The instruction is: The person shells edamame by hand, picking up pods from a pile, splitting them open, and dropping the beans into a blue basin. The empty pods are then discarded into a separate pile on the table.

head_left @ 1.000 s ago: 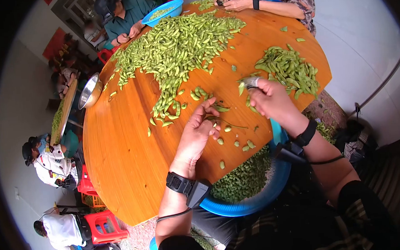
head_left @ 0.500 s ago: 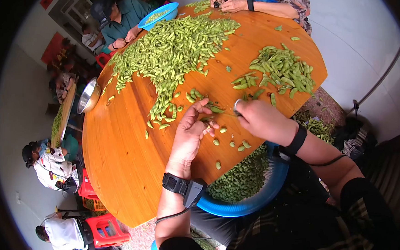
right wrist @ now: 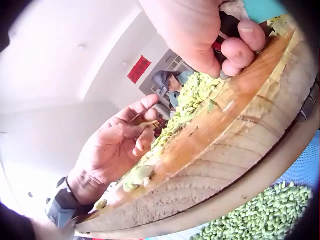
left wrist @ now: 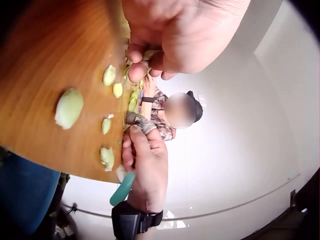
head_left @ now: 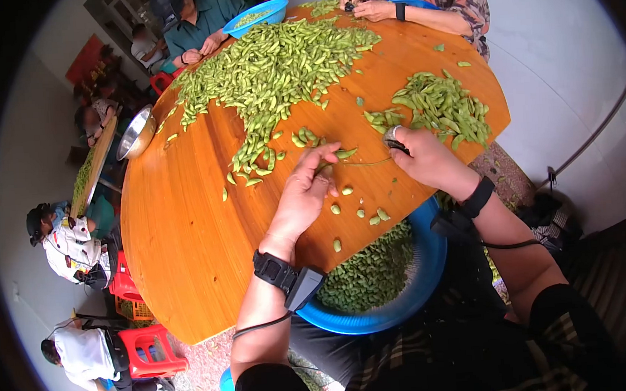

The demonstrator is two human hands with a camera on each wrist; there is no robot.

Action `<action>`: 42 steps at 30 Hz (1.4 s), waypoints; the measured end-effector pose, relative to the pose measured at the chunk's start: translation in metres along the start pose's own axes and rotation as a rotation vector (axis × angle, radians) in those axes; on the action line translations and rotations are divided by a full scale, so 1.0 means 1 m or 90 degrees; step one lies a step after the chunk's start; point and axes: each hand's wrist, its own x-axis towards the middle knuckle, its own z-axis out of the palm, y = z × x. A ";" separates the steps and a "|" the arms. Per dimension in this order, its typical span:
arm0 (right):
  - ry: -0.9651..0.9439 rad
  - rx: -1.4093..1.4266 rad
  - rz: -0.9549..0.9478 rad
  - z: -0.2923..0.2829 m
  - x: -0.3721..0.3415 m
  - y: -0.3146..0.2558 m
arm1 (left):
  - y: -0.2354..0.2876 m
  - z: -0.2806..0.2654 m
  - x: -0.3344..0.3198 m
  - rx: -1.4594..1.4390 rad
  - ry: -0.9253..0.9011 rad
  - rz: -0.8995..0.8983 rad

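My left hand (head_left: 302,196) is raised over the near table edge, its thumb and fingertips pinching a thin green stem (head_left: 365,163) that stretches toward the right hand. My right hand (head_left: 429,160) is curled round a small tool with a teal handle (left wrist: 122,190) and a dark part (right wrist: 230,25); the working end is largely hidden by the fingers. A grey wrap (left wrist: 145,123) shows at that hand's fingers. Several shelled green beans (head_left: 347,190) lie on the table below the left hand. A green pod (head_left: 346,152) lies just beyond its fingertips.
A large heap of pods (head_left: 270,76) covers the far side of the wooden table (head_left: 179,232); a smaller pile (head_left: 444,105) lies at the right. A blue basin (head_left: 432,260) of shelled beans sits under the near edge. A metal bowl (head_left: 136,134) stands left. Others sit round the table.
My right hand came left toward the left hand, let go of pods by the small pile, then drew back right. The stem now stretches straighter between the hands.
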 end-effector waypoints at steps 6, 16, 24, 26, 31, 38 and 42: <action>-0.010 -0.003 0.015 -0.002 0.000 -0.001 | -0.002 -0.002 0.004 0.073 0.071 -0.005; -0.010 0.001 0.027 -0.001 0.000 0.007 | 0.005 0.019 -0.015 0.477 -0.075 0.094; 0.019 0.003 0.001 -0.002 -0.005 0.006 | 0.011 0.075 -0.058 0.588 0.032 0.163; 0.021 0.005 -0.004 -0.003 -0.004 0.004 | 0.013 0.091 -0.062 0.631 0.052 0.166; 0.033 0.040 -0.035 -0.002 -0.005 0.010 | 0.027 0.113 -0.087 0.570 0.068 0.179; 0.015 0.076 0.015 -0.012 -0.010 0.001 | 0.029 0.055 0.010 0.742 0.233 0.198; 0.057 0.080 -0.071 -0.007 -0.007 0.015 | 0.007 0.037 0.034 0.697 0.130 0.125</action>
